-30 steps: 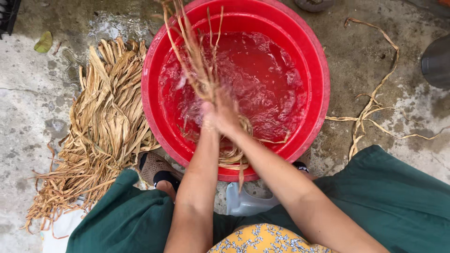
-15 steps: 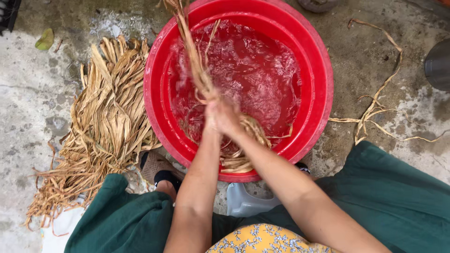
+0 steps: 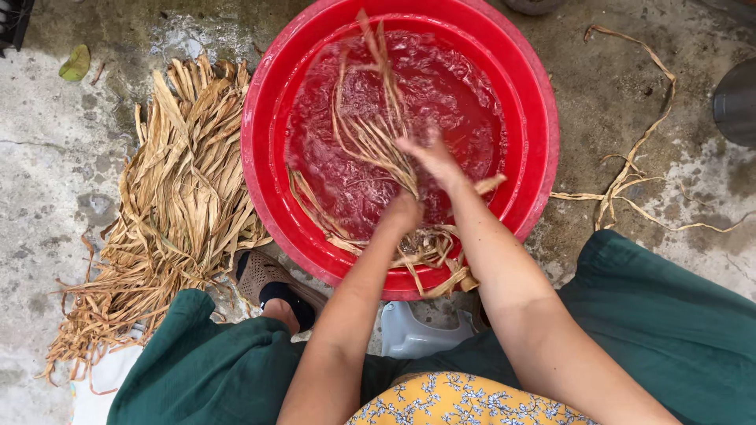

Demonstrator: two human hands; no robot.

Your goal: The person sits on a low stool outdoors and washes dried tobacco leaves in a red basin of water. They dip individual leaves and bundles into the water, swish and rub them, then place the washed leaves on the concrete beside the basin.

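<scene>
Compared w/ half a sec ago, the bundle of long, flat, tan dried leaf strips has been drawn down and spread across the water — earlier it was held in one tight hank rising past the far rim; now the strands are fanned and swirled, so the rinsing is judged to be mid-stroke, not finished. The hands have been parted too: the left hand is clenched around the lower part of the strips near the tub's near wall, while the right hand is set higher, its grip closed loosely on the strands, fingers blurred by motion. The strips lie mostly inside the round red plastic tub, wet ends draped over its near rim.

Materials: water churned and rippled, tinted by the tub; strips fibrous, limp where soaked. A dry heap of same-coloured leaf strips — stiff, papery, curled — is piled on the rough, stained concrete floor left of the tub; a few loose strands lie right. Dark green fabric covers the knees.
</scene>
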